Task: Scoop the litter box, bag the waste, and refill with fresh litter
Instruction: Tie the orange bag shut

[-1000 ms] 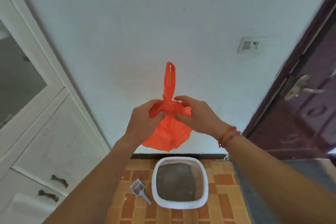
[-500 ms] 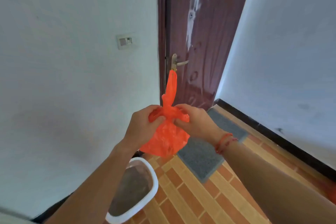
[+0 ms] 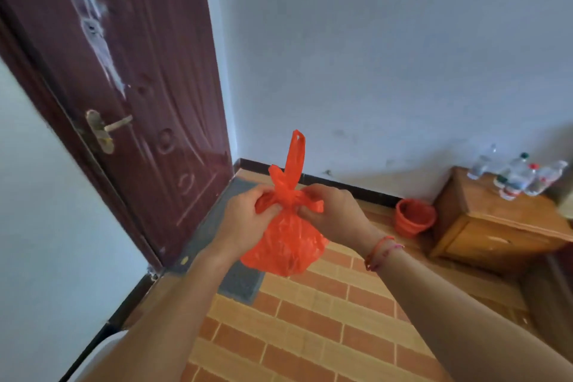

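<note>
Both hands were up in the air, above the floor. The left hand (image 3: 245, 220) and right hand (image 3: 333, 214) pinched the knotted neck of the orange bag (image 3: 286, 245).

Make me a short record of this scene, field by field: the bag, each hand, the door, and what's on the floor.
bag: thin orange plastic bag, full and rounded, neck knotted, one handle loop upright, held in the air
left hand: pinches the neck left of the knot
right hand: pinches the neck right of the knot; red string bracelet on wrist
door: dark red-brown wooden door, metal lever handle
floor: brick-pattern tiles, grey doormat by the door
corner: orange plastic bucket beside low wooden cabinet, clear plastic bottles on top
</note>
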Motion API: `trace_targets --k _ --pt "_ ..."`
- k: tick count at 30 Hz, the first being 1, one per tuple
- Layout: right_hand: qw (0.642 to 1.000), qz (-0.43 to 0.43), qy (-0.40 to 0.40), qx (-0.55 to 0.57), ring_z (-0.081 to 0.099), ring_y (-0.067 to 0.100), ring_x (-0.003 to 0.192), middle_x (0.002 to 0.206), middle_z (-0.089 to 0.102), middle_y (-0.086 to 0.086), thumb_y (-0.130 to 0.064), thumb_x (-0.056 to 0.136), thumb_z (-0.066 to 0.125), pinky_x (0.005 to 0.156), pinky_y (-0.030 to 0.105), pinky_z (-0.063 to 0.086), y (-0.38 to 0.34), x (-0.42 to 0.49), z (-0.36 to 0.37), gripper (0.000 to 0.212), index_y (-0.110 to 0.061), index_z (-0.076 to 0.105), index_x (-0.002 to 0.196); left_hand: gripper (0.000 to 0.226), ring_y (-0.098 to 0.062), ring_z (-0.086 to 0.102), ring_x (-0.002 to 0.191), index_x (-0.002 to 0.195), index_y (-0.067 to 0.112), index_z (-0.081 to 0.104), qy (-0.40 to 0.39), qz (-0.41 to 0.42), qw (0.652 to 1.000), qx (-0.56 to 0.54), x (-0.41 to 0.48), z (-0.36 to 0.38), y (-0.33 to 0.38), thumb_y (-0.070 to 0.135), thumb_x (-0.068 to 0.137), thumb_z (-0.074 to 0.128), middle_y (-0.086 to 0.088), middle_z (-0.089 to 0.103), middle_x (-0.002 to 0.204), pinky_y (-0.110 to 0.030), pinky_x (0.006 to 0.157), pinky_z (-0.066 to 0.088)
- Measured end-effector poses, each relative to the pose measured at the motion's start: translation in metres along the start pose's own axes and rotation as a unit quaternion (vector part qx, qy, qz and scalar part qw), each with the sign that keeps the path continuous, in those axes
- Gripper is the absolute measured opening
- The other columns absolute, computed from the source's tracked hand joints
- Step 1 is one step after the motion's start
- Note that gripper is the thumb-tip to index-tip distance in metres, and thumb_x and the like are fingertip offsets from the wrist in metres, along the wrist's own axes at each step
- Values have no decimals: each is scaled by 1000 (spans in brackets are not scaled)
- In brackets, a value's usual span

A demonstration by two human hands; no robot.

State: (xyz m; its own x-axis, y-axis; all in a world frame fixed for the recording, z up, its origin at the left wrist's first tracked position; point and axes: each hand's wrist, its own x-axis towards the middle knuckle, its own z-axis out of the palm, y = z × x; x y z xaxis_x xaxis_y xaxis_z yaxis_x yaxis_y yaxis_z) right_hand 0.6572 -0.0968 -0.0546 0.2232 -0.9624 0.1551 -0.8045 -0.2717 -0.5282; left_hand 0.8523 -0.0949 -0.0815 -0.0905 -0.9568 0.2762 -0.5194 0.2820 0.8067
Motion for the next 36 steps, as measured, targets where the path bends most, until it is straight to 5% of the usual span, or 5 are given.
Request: trace_targets --k 6,12,17,27,36 --pt "991 122 52 -12 66 17 91 96 73 -6 -39 85 62 81 37 53 62 -31 -36 27 -25 68 107 22 5 65 89 108 27 72 -97 39 993 -47 39 83 28 24 87 74 15 73 96 -11 79 47" --pt "969 218 116 -35 67 18 91 96 73 -5 -36 84 66 78 30 49 101 -66 -49 26 -22 70 107 20 9 61 77 101 29 73 -184 112 974 -73 57 146 39 25 82 78 21 69 83 -11 69 39" --pt "955 259 142 -32 65 15 92 98 72 -6 -36 86 66 71 21 39 116 -81 -47 27 -22 69 109 23 1 64 87 106 26 73 -246 121 958 -82 61 165 47 34 84 76 13 73 94 -15 75 47" --pt "933 313 175 -34 66 14 91 97 73 -7 -38 87 64 77 31 52 147 -91 -50 25 -24 70 106 12 5 60 70 93 36 70 -308 149 935 -91 76 205 55 41 84 74 26 66 74 -15 63 41" --pt "920 351 174 -23 66 14 86 92 72 -7 -32 87 61 74 31 54 237 -78 -67 19 -23 71 101 48 0 65 98 121 34 64 -366 158 914 -72 118 292 52 61 81 70 18 70 107 -35 85 55"
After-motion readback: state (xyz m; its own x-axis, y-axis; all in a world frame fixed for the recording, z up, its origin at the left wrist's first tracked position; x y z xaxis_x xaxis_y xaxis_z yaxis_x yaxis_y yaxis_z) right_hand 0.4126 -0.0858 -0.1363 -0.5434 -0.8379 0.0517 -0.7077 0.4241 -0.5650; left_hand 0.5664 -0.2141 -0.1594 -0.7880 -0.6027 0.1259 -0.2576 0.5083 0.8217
